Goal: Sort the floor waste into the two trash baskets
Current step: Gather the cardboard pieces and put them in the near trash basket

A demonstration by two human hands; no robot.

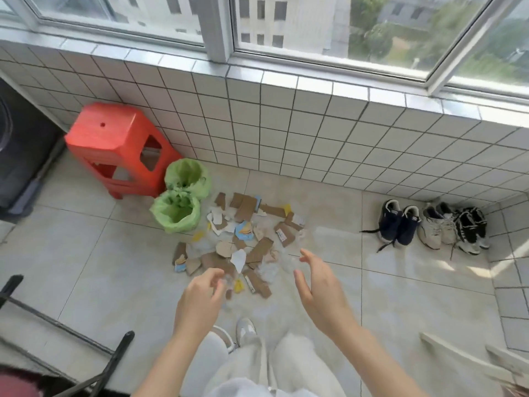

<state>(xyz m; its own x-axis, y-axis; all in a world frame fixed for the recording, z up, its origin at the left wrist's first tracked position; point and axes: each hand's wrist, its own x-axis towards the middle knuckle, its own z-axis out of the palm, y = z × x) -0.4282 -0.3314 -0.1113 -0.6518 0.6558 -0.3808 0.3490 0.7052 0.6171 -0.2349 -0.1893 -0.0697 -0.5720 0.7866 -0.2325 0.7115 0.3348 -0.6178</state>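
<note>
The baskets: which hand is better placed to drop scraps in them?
Probably the left hand: the baskets stand left of the scraps, on its side. The right hand would cross over.

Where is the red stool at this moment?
In the head view, the red stool stands at the upper left, against the tiled wall, just left of the two green-lined trash baskets.

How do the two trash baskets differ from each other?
The far basket stands against the tiled wall beside the red stool; the near basket stands in front of it, toward the person. The near basket sits next to the waste pile; the far basket is farther from it. Both have green bag liners, stand upright and touch each other.
</note>
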